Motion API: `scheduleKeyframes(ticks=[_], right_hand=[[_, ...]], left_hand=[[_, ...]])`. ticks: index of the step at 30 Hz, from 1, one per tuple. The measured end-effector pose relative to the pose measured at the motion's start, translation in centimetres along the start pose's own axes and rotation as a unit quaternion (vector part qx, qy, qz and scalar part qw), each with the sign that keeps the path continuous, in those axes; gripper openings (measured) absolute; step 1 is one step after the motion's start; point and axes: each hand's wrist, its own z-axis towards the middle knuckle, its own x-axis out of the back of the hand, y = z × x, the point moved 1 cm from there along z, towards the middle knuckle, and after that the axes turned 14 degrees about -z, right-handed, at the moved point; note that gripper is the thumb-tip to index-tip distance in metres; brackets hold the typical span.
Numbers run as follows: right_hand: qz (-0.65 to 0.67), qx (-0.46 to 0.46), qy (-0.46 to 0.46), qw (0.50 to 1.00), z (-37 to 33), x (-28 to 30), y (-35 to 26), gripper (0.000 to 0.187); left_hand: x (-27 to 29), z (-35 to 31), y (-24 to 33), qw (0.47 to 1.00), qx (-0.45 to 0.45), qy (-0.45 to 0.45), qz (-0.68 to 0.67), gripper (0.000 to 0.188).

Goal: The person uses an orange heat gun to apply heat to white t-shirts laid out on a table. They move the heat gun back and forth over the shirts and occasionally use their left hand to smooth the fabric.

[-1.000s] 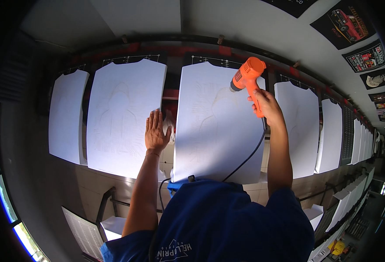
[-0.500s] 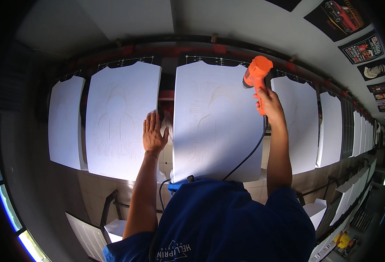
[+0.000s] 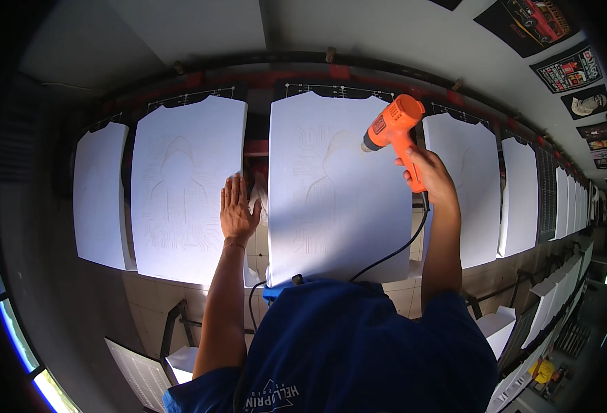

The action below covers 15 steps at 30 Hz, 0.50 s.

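Observation:
My right hand (image 3: 428,173) grips the handle of an orange heat gun (image 3: 391,129), its nozzle aimed at the upper part of a white shirt-shaped panel (image 3: 324,199) straight ahead. A black cord (image 3: 393,251) runs from the gun down toward my blue shirt. My left hand (image 3: 237,208) lies flat, fingers apart, on the right edge of the neighbouring white panel (image 3: 183,193), which carries a faint hooded-figure print. The middle panel shows a similar faint print.
More white shirt-shaped panels (image 3: 470,186) stand in a long row to both sides along a dark rail with red strips (image 3: 331,72). Dark printed shirts (image 3: 565,69) hang at the upper right. Below are tiled floor and metal frames (image 3: 176,320).
The heat gun has swung down and left, from the panel's upper right corner onto its upper middle. My left hand has slid from the gap onto the left panel's edge.

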Motion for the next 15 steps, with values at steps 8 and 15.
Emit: scheduleKeyframes(ticks=[8, 15], right_hand=[[0.005, 0.000, 0.084, 0.996, -0.3, 0.0, 1.7, 0.043], [0.003, -0.008, 0.059, 0.998, -2.1, 0.1, 1.8, 0.042]], left_hand=[[-0.2, 0.2, 0.0, 1.000, 0.001, 0.004, -0.006, 0.070], [-0.2, 0.2, 0.0, 1.000, -0.005, 0.009, -0.003, 0.070]])
